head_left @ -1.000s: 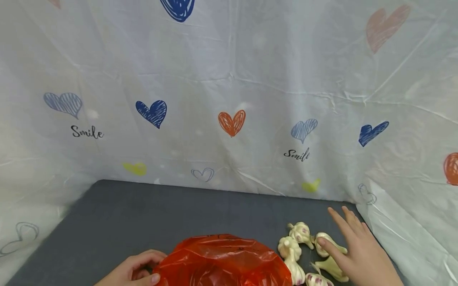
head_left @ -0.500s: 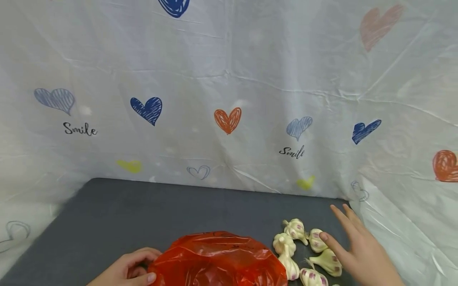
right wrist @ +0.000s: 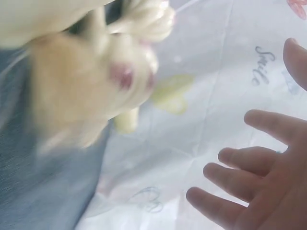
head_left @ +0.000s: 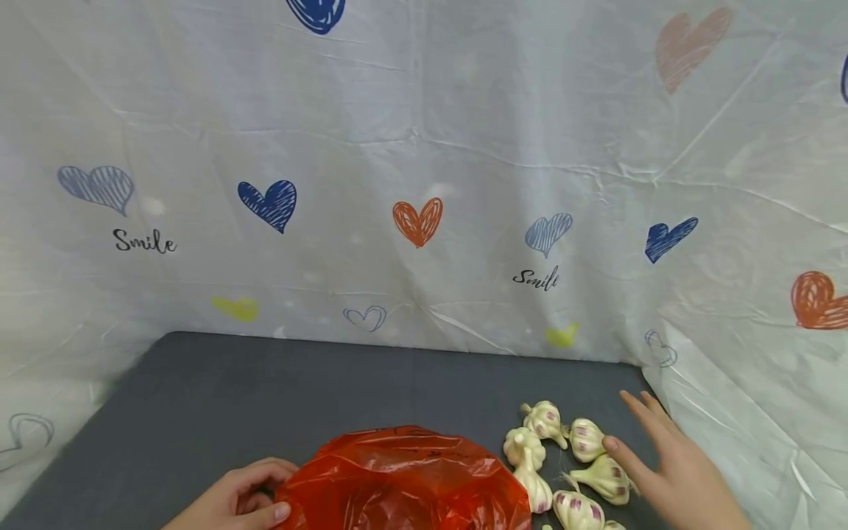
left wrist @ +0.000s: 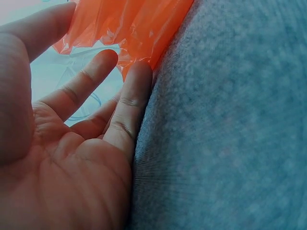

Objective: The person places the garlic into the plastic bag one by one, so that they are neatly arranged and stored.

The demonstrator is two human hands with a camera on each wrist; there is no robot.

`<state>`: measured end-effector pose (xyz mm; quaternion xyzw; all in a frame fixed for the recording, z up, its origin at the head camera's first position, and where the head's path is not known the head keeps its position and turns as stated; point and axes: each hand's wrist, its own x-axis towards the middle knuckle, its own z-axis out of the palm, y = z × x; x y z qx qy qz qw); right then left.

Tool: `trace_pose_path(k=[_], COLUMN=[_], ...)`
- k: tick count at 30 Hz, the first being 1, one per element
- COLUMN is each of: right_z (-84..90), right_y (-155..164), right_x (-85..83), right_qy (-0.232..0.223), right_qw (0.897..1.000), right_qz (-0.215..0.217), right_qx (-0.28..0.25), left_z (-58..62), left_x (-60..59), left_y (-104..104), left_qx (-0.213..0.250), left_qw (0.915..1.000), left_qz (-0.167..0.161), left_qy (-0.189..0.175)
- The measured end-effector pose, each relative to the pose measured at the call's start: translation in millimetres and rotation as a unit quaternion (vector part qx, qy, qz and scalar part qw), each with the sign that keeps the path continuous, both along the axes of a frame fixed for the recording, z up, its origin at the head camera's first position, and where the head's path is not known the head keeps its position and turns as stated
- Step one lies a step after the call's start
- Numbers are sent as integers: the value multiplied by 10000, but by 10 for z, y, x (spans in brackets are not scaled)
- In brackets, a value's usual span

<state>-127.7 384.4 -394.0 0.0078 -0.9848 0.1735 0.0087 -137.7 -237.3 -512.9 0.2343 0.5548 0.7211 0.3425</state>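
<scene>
1. The left hand sits at about 7 o'clock on the grey table, at the left edge of the orange plastic bag. Its thumb and fingers curl round the bag's rim; the left wrist view shows the fingertips touching the crinkled film.
2. The bag lies slumped at 6 o'clock, between the two hands, with its mouth loosely gathered.
3. A cluster of garlic bulbs lies at about 5 o'clock, just right of the bag and touching its edge.
4. The right hand hovers at 4 o'clock, fingers straight and spread, holding nothing. Its index fingertip lies against or just over the nearest bulb; I cannot tell which. The other bulbs lie at the hand's 9 o'clock. In the right wrist view a blurred bulb fills the near corner, apart from the fingers.
5. Risks, as I judge them: a flat, spread hand may nudge the round bulbs so that they roll toward the white heart-print sheet at 3 o'clock, or off the near edge.
6. The thin film may slip from the left hand's light grip, so the mouth would sag shut.
</scene>
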Motion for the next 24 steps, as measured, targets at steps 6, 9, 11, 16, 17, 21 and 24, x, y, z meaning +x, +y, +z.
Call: trace_pose_path(k=[6, 9, 11, 16, 17, 21, 24], right_z=[-175, -336, -429, -587, -605, -650, -661], right_y=[159, 213, 226, 250, 249, 214, 183], right_x=[7, 61, 75, 77, 71, 34, 0], right_qy=[-654, -988, -1218, -1322, -1315, -1288, -1249], right_qw=[9968, 9914, 9860, 9773, 9761, 9735, 9741], right_qz=[-302, -558, -752, -960, -990, -1059, -1111], right_qx=[-349, -651, -856, -1346, -1421, -1562, -1521], left_z=[-20, -33, -35, -47, -53, -62, -58], left_x=[-10, -6, -5, -12, -11, -9, -18], left_y=[4, 14, 23, 48, 47, 31, 23], left_qx=[37, 34, -2, -47, -29, 16, 34], left_qw=[10000, 10000, 9998, 9993, 9990, 9974, 9960], left_qz=[47, 41, 45, 35, 38, 63, 94], left_qy=[-10, 79, 171, 371, 434, 718, 884])
